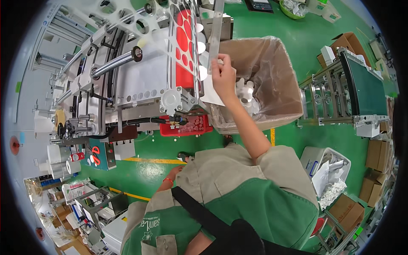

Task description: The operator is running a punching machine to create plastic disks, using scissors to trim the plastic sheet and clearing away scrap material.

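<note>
My right hand (224, 80) is closed at the lower end of a long, greyish, see-through strip (216, 34); whether the fingers grip the strip or something thinner cannot be made out. A white sheet (211, 92) hangs just beneath this hand, beside the machine's red roller (184, 76). Over the roller runs a pale web with round cut-outs (142, 26), and white discs (201, 46) show along its right side. Low by my body is my left hand (175, 171), a red band on its wrist; its fingers are mostly hidden.
A large carton lined with clear plastic (276, 85) holds white discs (245, 91) right below my right hand. Under the machine sits a red tray (187, 129). A green-belt conveyor (361, 85) stands to the right, above a white bin (312, 159) of scraps.
</note>
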Tool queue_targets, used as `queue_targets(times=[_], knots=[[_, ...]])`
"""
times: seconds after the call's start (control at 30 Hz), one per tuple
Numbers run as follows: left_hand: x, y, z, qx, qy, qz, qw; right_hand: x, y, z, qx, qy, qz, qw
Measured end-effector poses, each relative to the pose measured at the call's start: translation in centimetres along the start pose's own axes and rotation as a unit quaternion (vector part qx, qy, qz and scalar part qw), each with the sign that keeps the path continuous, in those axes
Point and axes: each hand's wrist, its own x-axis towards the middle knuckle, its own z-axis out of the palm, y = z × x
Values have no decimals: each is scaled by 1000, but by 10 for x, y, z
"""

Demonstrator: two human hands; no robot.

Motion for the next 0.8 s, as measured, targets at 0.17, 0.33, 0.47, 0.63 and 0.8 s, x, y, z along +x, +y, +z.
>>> queue_targets(times=[0.17,0.33,0.47,0.63,0.8], knots=[[1,2,-6,7,-6,5,1000,-24,50,15,-130,-105,9,986],[2,-4,-3,2,9,3,1000,-3,5,-3,-38,-60,19,997],[-1,-3,-1,1,10,6,1000,-12,13,5,-2,-12,28,1000],[-5,-1,5,-12,20,9,1000,-27,37,15,-79,-138,53,986],[-26,19,-5,-31,60,9,998,-2,-2,8,19,-7,-12,1000]])
